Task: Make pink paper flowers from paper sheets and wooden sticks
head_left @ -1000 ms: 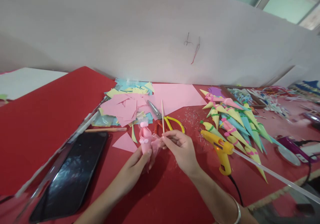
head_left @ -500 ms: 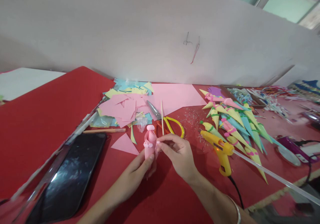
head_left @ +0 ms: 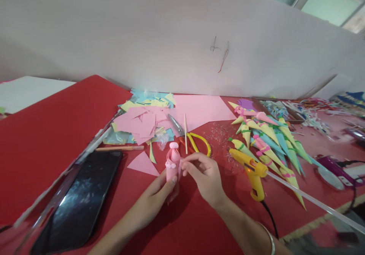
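Wall: pale grey (head_left: 142, 38), rising beyond the scissors (head_left: 180, 130).
Table: red-topped (head_left: 185, 224), under the scissors and spreading around them on every side.
Red board: a broad flat piece (head_left: 57, 133), well to the left of the scissors.
Pink sheet: lies flat (head_left: 205, 108), just beyond the scissors.
Cone pile: yellow, blue, green and pink paper cones (head_left: 265, 148) heaped to the right of the scissors.
Phone: dark screen up (head_left: 80, 205), to the left of the scissors and nearer the person.
Left hand: wrapped around the pink figure's lower part (head_left: 159, 190), on the near side of the scissors.
Right hand: just nearer than the scissors' handles (head_left: 207, 175), thumb and forefinger drawn together at the pink figure's right side; whether they pinch anything, I cannot tell.
Glue gun: yellow (head_left: 252, 171), lying to the right of the scissors.
Pink figure: rolled paper (head_left: 172, 171) with a pale beaded band and a knob on top, held upright just nearer than the scissors.
Stick: thin and pale (head_left: 185, 133), lying across the scissors.
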A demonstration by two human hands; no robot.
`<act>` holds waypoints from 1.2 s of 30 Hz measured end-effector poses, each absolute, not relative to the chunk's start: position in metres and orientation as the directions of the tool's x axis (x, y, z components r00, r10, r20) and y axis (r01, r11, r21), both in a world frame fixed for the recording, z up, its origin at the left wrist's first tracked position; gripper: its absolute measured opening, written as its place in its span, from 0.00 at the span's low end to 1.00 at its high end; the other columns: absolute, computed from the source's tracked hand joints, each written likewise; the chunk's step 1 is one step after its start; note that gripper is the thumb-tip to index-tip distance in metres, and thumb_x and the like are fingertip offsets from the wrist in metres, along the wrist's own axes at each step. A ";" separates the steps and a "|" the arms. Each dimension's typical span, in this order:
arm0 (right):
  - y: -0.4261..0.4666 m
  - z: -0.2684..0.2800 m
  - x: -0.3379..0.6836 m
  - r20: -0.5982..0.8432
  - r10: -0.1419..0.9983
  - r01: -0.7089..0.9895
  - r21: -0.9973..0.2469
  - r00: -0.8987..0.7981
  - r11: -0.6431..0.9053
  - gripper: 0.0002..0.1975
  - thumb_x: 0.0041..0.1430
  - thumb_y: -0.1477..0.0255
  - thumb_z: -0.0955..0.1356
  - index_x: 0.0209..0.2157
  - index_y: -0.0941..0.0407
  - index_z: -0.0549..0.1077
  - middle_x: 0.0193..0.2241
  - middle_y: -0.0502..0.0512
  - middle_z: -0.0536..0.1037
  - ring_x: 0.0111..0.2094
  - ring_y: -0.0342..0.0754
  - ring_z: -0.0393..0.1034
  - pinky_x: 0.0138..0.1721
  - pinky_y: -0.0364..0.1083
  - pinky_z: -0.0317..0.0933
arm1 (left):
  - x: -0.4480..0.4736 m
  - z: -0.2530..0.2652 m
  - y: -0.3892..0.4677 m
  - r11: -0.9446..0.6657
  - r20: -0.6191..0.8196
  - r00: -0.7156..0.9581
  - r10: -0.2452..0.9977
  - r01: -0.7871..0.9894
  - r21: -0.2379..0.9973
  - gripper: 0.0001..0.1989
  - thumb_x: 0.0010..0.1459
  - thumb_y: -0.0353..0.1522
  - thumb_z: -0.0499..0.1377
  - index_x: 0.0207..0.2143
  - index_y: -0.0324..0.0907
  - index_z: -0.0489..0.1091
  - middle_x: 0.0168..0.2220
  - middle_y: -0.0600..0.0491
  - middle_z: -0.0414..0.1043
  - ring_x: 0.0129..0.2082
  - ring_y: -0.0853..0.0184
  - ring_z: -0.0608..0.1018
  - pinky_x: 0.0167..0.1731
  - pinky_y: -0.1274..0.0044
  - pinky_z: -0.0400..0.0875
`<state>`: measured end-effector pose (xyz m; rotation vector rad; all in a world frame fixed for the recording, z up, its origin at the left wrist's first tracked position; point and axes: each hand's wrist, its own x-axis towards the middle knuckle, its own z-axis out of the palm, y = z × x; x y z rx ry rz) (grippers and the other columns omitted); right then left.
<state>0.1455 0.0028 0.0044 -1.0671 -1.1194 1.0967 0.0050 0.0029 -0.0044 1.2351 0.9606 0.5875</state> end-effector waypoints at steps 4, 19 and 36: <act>0.004 0.004 0.146 0.198 0.971 -0.014 -0.979 0.131 0.202 0.03 0.48 0.76 0.66 0.27 0.55 0.72 0.26 0.50 0.74 0.29 0.42 0.69 0.30 0.40 0.64 | 0.005 -0.004 0.003 0.282 -0.304 0.494 0.814 0.122 0.952 0.20 0.53 0.47 0.49 0.19 0.41 0.58 0.19 0.59 0.56 0.20 0.72 0.58 0.22 0.80 0.56; 0.002 0.003 0.148 0.273 0.962 0.055 -0.961 0.026 0.271 0.11 0.50 0.78 0.65 0.34 0.51 0.75 0.31 0.52 0.71 0.32 0.43 0.67 0.32 0.41 0.63 | 0.008 0.002 0.002 0.307 -0.334 0.472 0.816 0.136 0.942 0.20 0.52 0.48 0.50 0.19 0.42 0.57 0.18 0.58 0.56 0.20 0.72 0.59 0.23 0.79 0.57; 0.001 0.002 0.147 0.353 0.935 0.167 -0.922 0.004 0.348 0.09 0.51 0.76 0.65 0.34 0.51 0.74 0.31 0.51 0.70 0.33 0.44 0.66 0.34 0.43 0.62 | 0.006 0.000 0.001 0.275 -0.306 0.481 0.822 0.136 0.952 0.21 0.53 0.48 0.49 0.18 0.42 0.57 0.18 0.58 0.56 0.21 0.72 0.59 0.24 0.79 0.58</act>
